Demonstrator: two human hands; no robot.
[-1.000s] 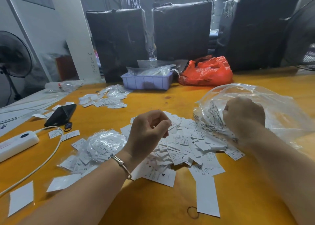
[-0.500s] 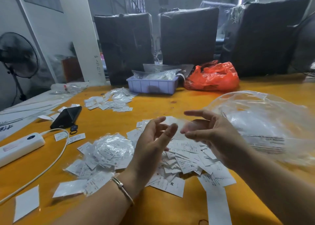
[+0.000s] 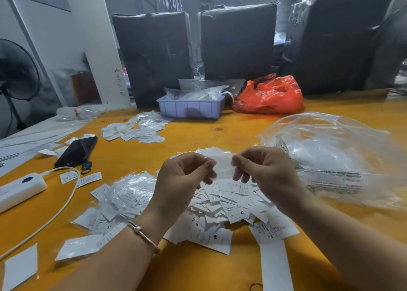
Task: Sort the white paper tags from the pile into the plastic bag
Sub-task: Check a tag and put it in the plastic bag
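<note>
On the orange wooden table [image 3: 220, 268], a lilac plastic tray [image 3: 190, 108] filled with clear packets stands at the far side, with a crumpled red plastic bag [image 3: 269, 96] just beside it on the right and tall black-wrapped bundles [image 3: 239, 41] behind both. To the left lie a black smartphone [image 3: 77, 150], a white power strip [image 3: 21, 188] with its pale cable [image 3: 61, 202] curving toward the near edge, and a second scatter of small white tags and clear sleeves [image 3: 134, 131]. A heap of clear packets holding printed size labels [image 3: 123, 197] sits just left of the left wrist, which wears a thin metal bangle [image 3: 143, 235]. The pile of white paper tags [image 3: 226, 204] spreads beneath and between both hands, partly hidden by them. The left hand [image 3: 180, 180] and right hand [image 3: 266, 171] are raised above this pile, each with thumb and fingers curled to pinch opposite edges of one small translucent white sleeve or tag [image 3: 222, 164]; blur keeps me from telling which. The large clear plastic bag [image 3: 330, 158] lies crumpled on the table to the right, just beside the right hand but apart from its grasp.
</note>
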